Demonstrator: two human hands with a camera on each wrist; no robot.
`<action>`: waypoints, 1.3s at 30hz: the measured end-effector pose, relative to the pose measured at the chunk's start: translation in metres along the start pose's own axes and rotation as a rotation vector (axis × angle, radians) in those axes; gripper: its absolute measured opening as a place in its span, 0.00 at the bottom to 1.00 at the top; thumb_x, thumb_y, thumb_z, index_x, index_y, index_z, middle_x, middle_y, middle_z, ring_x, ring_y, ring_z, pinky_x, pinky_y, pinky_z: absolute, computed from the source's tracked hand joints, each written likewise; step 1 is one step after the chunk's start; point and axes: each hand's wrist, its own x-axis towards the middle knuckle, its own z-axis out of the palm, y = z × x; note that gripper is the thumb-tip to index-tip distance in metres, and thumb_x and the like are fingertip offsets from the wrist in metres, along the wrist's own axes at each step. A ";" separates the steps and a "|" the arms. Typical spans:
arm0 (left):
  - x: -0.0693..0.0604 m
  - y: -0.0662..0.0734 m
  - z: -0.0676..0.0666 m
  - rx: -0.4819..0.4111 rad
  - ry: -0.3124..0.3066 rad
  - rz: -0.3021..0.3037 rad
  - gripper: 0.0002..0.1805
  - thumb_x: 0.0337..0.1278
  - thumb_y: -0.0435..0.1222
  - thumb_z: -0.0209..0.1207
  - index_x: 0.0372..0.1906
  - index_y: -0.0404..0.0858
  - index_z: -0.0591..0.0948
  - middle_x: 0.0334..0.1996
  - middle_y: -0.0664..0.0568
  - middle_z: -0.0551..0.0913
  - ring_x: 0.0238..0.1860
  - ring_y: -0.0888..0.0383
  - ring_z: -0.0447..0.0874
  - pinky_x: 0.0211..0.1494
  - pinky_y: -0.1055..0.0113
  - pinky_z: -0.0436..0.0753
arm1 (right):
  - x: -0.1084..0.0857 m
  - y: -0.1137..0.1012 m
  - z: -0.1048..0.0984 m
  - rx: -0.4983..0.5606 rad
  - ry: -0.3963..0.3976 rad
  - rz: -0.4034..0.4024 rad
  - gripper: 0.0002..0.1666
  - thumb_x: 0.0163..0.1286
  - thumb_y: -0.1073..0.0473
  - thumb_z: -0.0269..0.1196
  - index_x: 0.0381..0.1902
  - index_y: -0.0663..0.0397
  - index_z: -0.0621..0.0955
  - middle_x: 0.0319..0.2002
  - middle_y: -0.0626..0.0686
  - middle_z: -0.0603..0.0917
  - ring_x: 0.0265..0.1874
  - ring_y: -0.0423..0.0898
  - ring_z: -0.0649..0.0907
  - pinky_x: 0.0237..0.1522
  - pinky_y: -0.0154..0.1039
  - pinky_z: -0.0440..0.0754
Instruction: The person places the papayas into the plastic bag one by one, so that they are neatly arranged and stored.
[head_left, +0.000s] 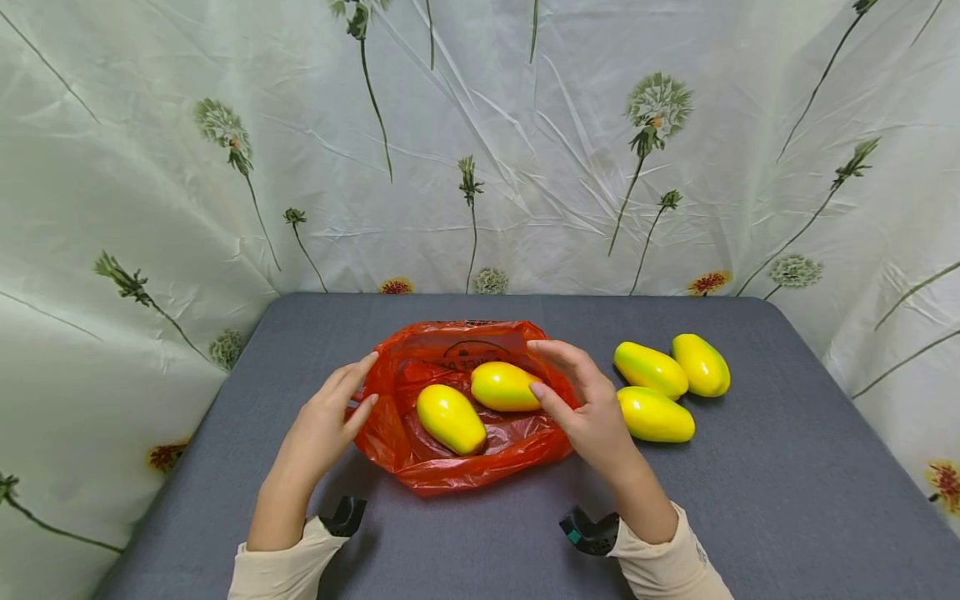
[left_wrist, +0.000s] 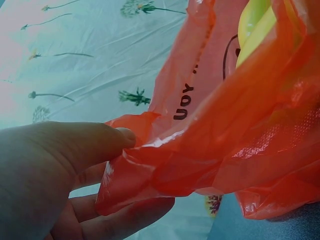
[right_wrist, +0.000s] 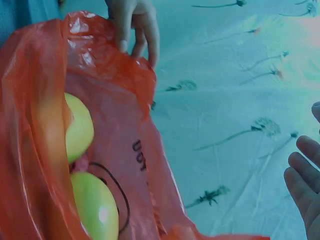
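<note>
A red plastic bag (head_left: 461, 483) lies with its mouth wide on the grey table, dark print inside its far wall. Two glossy yellow fruits, mango- or papaya-shaped, are in it: the nearer fruit (head_left: 450, 419) and another fruit (head_left: 504, 387) to its right. The left hand (head_left: 322, 425) holds the bag's left rim, its thumb (left_wrist: 107, 142) on one side of the film and its fingers on the other. Over the right rim hovers the right hand (head_left: 588, 408), thumb and fingers spread. In the right wrist view, this hand (right_wrist: 305, 175) appears apart from the bag, gripping nothing.
Right of the bag, three more yellow fruits lie close together: a front fruit (head_left: 655, 415), a middle fruit (head_left: 651, 368) and a back fruit (head_left: 701, 365). A flower-printed curtain (head_left: 525, 208) hangs behind the table (head_left: 765, 500) and along its sides.
</note>
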 end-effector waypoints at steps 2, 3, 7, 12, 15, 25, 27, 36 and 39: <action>0.000 0.000 0.000 0.000 -0.005 -0.007 0.32 0.51 0.31 0.61 0.63 0.41 0.65 0.51 0.44 0.72 0.36 0.52 0.78 0.33 0.57 0.80 | -0.003 0.000 -0.006 -0.007 0.024 0.002 0.26 0.58 0.75 0.59 0.55 0.70 0.67 0.51 0.64 0.72 0.54 0.51 0.71 0.57 0.42 0.66; 0.000 0.000 0.000 0.001 -0.007 -0.010 0.32 0.51 0.31 0.61 0.63 0.41 0.65 0.51 0.44 0.72 0.36 0.52 0.78 0.33 0.57 0.80 | -0.004 0.000 -0.009 -0.013 0.036 0.009 0.26 0.58 0.74 0.59 0.55 0.70 0.67 0.51 0.64 0.72 0.54 0.51 0.71 0.57 0.41 0.66; 0.000 0.000 -0.001 0.003 -0.017 -0.021 0.33 0.51 0.31 0.61 0.64 0.42 0.65 0.51 0.44 0.71 0.36 0.52 0.77 0.33 0.57 0.80 | -0.011 0.003 -0.022 -0.053 0.088 0.026 0.26 0.57 0.75 0.60 0.55 0.70 0.68 0.51 0.63 0.73 0.54 0.50 0.72 0.56 0.40 0.66; 0.000 0.000 -0.001 0.004 -0.031 -0.035 0.33 0.52 0.31 0.60 0.64 0.42 0.64 0.52 0.43 0.71 0.37 0.51 0.77 0.34 0.56 0.80 | -0.019 0.008 -0.037 -0.089 0.131 0.027 0.28 0.53 0.80 0.59 0.54 0.73 0.68 0.51 0.62 0.74 0.55 0.48 0.72 0.56 0.37 0.67; 0.000 0.000 -0.001 0.006 -0.030 -0.035 0.32 0.52 0.32 0.60 0.64 0.42 0.64 0.51 0.43 0.71 0.37 0.51 0.77 0.34 0.56 0.80 | -0.024 0.012 -0.045 -0.108 0.149 0.041 0.29 0.51 0.82 0.59 0.54 0.73 0.68 0.50 0.62 0.74 0.54 0.47 0.72 0.56 0.36 0.66; 0.000 0.000 0.000 0.003 -0.041 -0.050 0.33 0.52 0.32 0.60 0.65 0.43 0.63 0.52 0.44 0.71 0.37 0.51 0.77 0.34 0.55 0.80 | -0.046 0.029 -0.077 -0.308 0.176 0.154 0.32 0.48 0.85 0.59 0.53 0.69 0.70 0.49 0.59 0.75 0.53 0.43 0.73 0.54 0.31 0.67; 0.000 0.000 0.000 0.002 -0.038 -0.046 0.33 0.52 0.32 0.60 0.64 0.43 0.64 0.52 0.44 0.71 0.37 0.52 0.77 0.34 0.56 0.80 | -0.053 0.034 -0.084 -0.364 0.177 0.157 0.31 0.49 0.83 0.61 0.53 0.68 0.71 0.49 0.58 0.76 0.52 0.39 0.73 0.54 0.29 0.66; 0.000 0.000 0.000 -0.002 -0.042 -0.052 0.33 0.52 0.32 0.60 0.65 0.43 0.63 0.52 0.44 0.71 0.38 0.52 0.77 0.34 0.56 0.80 | -0.087 0.060 -0.114 -0.511 0.168 0.292 0.25 0.57 0.68 0.63 0.54 0.63 0.72 0.48 0.56 0.76 0.50 0.34 0.72 0.51 0.21 0.63; 0.000 0.000 -0.001 0.000 -0.032 -0.043 0.33 0.52 0.32 0.61 0.64 0.43 0.64 0.51 0.44 0.71 0.37 0.52 0.77 0.34 0.56 0.80 | -0.094 0.064 -0.119 -0.541 0.151 0.343 0.26 0.57 0.68 0.63 0.54 0.64 0.71 0.47 0.59 0.76 0.49 0.30 0.71 0.49 0.20 0.63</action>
